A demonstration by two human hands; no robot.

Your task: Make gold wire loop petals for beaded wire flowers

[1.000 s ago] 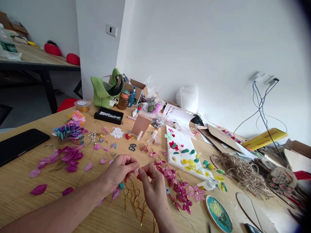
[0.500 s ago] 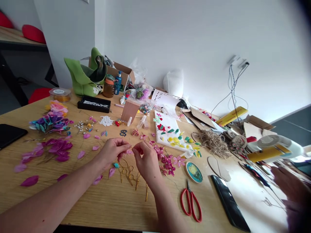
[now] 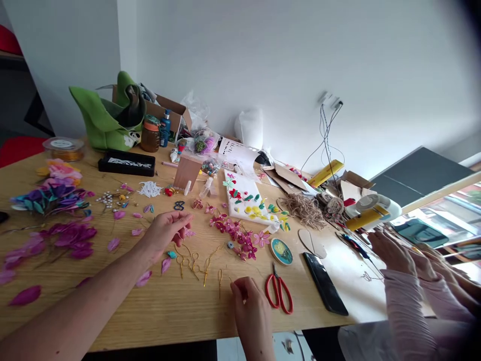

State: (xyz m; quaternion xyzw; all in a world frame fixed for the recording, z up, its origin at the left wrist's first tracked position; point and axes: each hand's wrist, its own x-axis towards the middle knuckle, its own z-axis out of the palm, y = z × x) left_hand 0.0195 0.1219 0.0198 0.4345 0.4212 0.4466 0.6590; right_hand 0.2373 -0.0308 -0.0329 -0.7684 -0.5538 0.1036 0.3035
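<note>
My left hand (image 3: 169,231) is pinched above the middle of the table; whatever its fingertips hold is too small to make out. Pink petals (image 3: 113,244) and a turquoise piece (image 3: 172,254) lie close by it. Just below it on the wood are several gold hairpin-like wire pieces (image 3: 194,264). My right hand (image 3: 252,307) is at the front edge, thumb and fingers closed together, their contents unclear. Red-handled scissors (image 3: 278,293) lie to its right, beside it. Beyond it sits a cluster of pink flowers (image 3: 240,234).
A white board with coloured petals (image 3: 244,200), a round flower-patterned piece (image 3: 281,250) and a black phone (image 3: 325,283) lie right of centre. Purple petals (image 3: 75,238) cover the left. A green bag (image 3: 101,120) stands behind. A co-worker's hands (image 3: 394,253) are at the right.
My hands were together over the gold pieces; now the right hand has drawn back toward the front edge, while the left stays near the middle. The view has turned right.
</note>
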